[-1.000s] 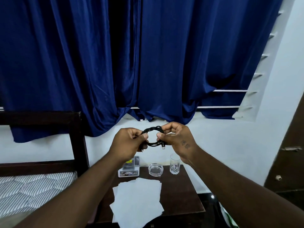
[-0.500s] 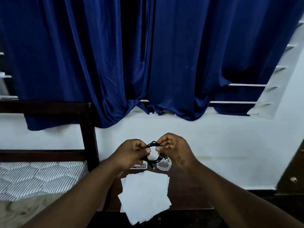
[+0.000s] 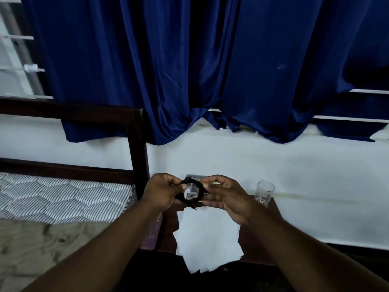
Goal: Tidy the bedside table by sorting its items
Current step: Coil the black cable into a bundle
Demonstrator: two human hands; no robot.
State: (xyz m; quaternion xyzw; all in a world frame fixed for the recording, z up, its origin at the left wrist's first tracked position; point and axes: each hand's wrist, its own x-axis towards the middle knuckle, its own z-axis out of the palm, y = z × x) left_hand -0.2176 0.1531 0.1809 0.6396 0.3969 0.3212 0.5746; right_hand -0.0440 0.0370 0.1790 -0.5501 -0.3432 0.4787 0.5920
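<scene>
A black cable (image 3: 190, 183) coiled into a small loop hangs between both hands above the dark wooden bedside table (image 3: 273, 209). My left hand (image 3: 162, 192) grips the loop's left side, and my right hand (image 3: 225, 197) pinches its right side between thumb and fingers. One cable end with a plug dangles below the loop. Behind the loop a small clear box (image 3: 194, 177) stands on the table, mostly hidden. Loose white paper sheets (image 3: 207, 239) lie on the table under my hands. A clear drinking glass (image 3: 264, 191) stands at the table's back right.
A bed with a striped mattress (image 3: 63, 199) and a dark wooden headboard (image 3: 136, 144) stands to the left. Blue curtains (image 3: 189, 70) hang over the white wall behind the table. The sheets overhang the table's front edge.
The view has shifted so the table sits nearer the middle. Both hands have lowered toward the table while holding the coiled cable. The glass is in sight again at the right.
</scene>
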